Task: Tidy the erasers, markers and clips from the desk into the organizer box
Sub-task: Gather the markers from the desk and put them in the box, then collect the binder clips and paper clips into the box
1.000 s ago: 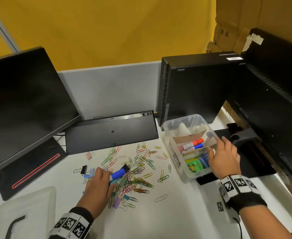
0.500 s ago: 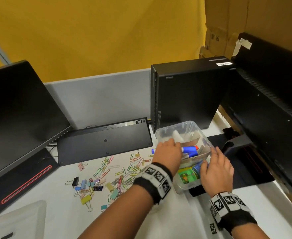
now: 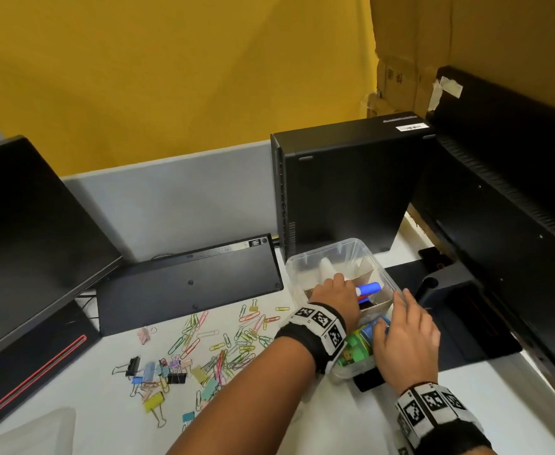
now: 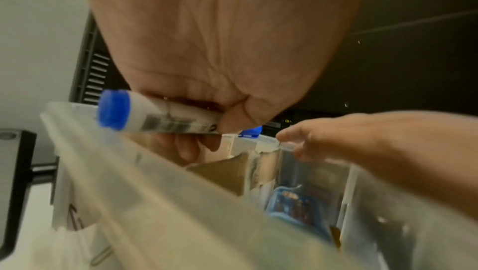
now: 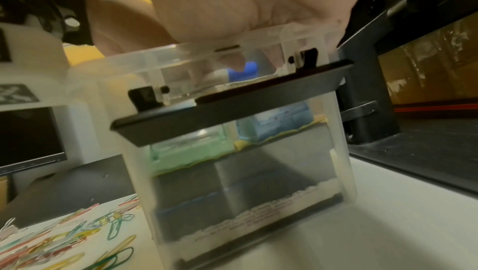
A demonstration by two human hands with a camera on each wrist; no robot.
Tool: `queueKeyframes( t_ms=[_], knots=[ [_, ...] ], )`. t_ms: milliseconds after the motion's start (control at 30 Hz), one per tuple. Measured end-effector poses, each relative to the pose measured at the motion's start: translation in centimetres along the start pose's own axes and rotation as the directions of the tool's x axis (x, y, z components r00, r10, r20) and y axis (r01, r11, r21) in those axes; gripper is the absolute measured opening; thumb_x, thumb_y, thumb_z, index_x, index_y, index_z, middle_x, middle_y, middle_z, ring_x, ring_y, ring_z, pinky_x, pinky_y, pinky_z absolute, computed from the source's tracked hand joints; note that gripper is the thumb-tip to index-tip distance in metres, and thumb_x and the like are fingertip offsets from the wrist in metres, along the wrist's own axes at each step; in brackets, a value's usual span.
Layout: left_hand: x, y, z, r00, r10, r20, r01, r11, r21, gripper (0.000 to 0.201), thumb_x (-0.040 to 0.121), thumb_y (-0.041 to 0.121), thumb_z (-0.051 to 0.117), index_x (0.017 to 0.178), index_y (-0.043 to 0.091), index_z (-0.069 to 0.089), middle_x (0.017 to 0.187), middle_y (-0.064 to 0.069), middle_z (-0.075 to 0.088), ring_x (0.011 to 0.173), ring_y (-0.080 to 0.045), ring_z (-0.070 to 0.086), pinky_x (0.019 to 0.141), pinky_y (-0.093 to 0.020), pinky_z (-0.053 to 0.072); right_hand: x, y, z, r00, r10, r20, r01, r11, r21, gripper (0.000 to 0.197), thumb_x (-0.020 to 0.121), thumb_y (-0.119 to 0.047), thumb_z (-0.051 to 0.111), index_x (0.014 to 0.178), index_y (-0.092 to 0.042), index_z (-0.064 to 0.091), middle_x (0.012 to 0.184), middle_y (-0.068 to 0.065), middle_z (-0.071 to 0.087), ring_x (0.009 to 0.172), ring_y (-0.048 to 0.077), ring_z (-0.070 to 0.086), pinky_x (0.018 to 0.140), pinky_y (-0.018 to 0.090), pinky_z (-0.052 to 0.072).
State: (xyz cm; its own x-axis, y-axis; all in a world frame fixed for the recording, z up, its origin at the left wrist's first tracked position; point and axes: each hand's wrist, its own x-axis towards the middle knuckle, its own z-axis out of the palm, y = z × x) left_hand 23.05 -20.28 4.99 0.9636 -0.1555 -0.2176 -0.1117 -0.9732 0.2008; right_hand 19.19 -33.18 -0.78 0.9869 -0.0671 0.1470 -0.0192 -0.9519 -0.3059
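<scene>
Head view, left hand [image 3: 333, 292] clamped on blue marker [image 3: 369, 288], axis left-right, cap rightward, right hand [image 3: 407, 333] gripping organizer box [image 3: 322, 249] rim.

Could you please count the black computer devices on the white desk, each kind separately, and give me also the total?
Black flat monitors: 2 (one at the left, one at the right seen from behind)
Black upright computer tower: 1
Black keyboard, underside showing: 1
Total: 4
</scene>
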Motion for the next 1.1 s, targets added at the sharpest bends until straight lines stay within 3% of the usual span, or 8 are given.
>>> queueKeyframes(
  t_ms=[267, 333, 500, 700, 800, 867, 967, 1100],
  knots=[
    [0.4, -1.0, 0.6, 0.982, 0.070, 0.173, -0.077, 0.997, 0.032, 0.042, 0.091, 0.009, 0.049, 0.133, 0.006, 0.046, 0.133, -0.016, 0.046, 0.114, -0.034, 0.054, 0.095, -0.043, 0.046, 0.0, 0.1, 0.0, 1.000, -0.013, 0.010, 0.013, 0.999, -0.036, 0.055, 0.088, -0.027, 0.055, 0.137, -0.006, 0.044, 0.147, 0.015, 0.037, 0.129, 0.035, 0.039, 0.105, 0.052, 0.032],
    [-0.7, -1.7, 0.6, 0.988, 0.106, 0.108, -0.103, 0.994, -0.033, 0.047, 0.090, 0.009, 0.049, 0.137, 0.011, 0.043, 0.136, -0.014, 0.046, 0.115, -0.033, 0.054, 0.095, -0.043, 0.046, 0.0, 0.2, 0.0, 1.000, -0.012, 0.015, 0.013, 0.999, -0.037, 0.055, 0.088, -0.027, 0.054, 0.138, -0.006, 0.043, 0.148, 0.015, 0.036, 0.129, 0.035, 0.038, 0.105, 0.052, 0.032],
    [-6.8, -4.8, 0.9, 0.955, 0.159, -0.251, -0.210, 0.959, -0.192, 0.052, 0.087, 0.001, 0.046, 0.137, 0.019, 0.044, 0.136, -0.005, 0.046, 0.122, -0.025, 0.044, 0.102, -0.038, 0.041, -0.1, 0.3, -0.3, 0.999, -0.033, 0.007, 0.033, 0.999, -0.005, 0.055, 0.090, -0.028, 0.051, 0.141, -0.010, 0.038, 0.148, 0.015, 0.035, 0.130, 0.035, 0.037, 0.105, 0.052, 0.031],
    [-15.9, -12.0, 4.7, 0.936, -0.121, -0.332, 0.024, 0.959, -0.283, 0.037, 0.095, 0.014, 0.043, 0.130, 0.026, 0.049, 0.134, 0.007, 0.044, 0.123, -0.010, 0.039, 0.105, -0.021, 0.033, -0.1, 0.1, -0.7, 0.998, -0.028, 0.064, 0.029, 1.000, -0.013, 0.056, 0.092, -0.029, 0.047, 0.143, -0.010, 0.032, 0.151, 0.016, 0.031, 0.135, 0.036, 0.032, 0.110, 0.053, 0.027],
    [-20.2, -16.1, 7.3, 0.919, -0.281, -0.277, 0.191, 0.931, -0.310, 0.035, 0.094, 0.015, 0.046, 0.127, 0.023, 0.054, 0.130, 0.005, 0.048, 0.119, -0.012, 0.043, 0.106, -0.028, 0.038, -0.4, -0.5, -1.2, 0.997, -0.035, 0.064, 0.037, 0.999, -0.017, 0.059, 0.091, -0.025, 0.049, 0.144, -0.008, 0.029, 0.153, 0.018, 0.027, 0.141, 0.038, 0.021, 0.115, 0.056, 0.018],
    [-22.9, -18.5, 8.6, 0.888, -0.393, -0.240, 0.316, 0.900, -0.301, 0.034, 0.092, 0.012, 0.050, 0.124, 0.021, 0.056, 0.128, 0.002, 0.051, 0.117, -0.015, 0.046, 0.104, -0.032, 0.042, -1.4, -2.2, -1.7, 0.989, -0.146, 0.010, 0.146, 0.988, 0.051, 0.057, 0.089, -0.020, 0.054, 0.141, -0.009, 0.033, 0.151, 0.016, 0.030, 0.142, 0.036, 0.019, 0.116, 0.054, 0.016],
    [-25.7, -21.4, 9.5, 0.855, -0.480, -0.197, 0.427, 0.866, -0.260, 0.036, 0.089, 0.008, 0.053, 0.123, 0.020, 0.057, 0.130, -0.001, 0.052, 0.114, -0.020, 0.049, 0.099, -0.031, 0.044, -4.5, -6.6, -1.6, 0.891, -0.452, -0.049, 0.447, 0.851, 0.275, 0.044, 0.089, -0.019, 0.047, 0.133, -0.013, 0.044, 0.143, 0.006, 0.041, 0.138, 0.026, 0.029, 0.114, 0.047, 0.027],
    [-26.4, -23.5, 9.8, 0.902, -0.412, -0.133, 0.383, 0.902, -0.198, 0.048, 0.089, 0.000, 0.050, 0.131, 0.022, 0.053, 0.139, 0.002, 0.047, 0.119, -0.020, 0.047, 0.099, -0.029, 0.042, -8.7, -12.7, 1.4, 0.640, -0.760, 0.115, 0.671, 0.625, 0.398, 0.035, 0.092, -0.019, 0.040, 0.125, -0.017, 0.053, 0.127, -0.003, 0.053, 0.120, 0.014, 0.046, 0.101, 0.034, 0.044]
  ],
)
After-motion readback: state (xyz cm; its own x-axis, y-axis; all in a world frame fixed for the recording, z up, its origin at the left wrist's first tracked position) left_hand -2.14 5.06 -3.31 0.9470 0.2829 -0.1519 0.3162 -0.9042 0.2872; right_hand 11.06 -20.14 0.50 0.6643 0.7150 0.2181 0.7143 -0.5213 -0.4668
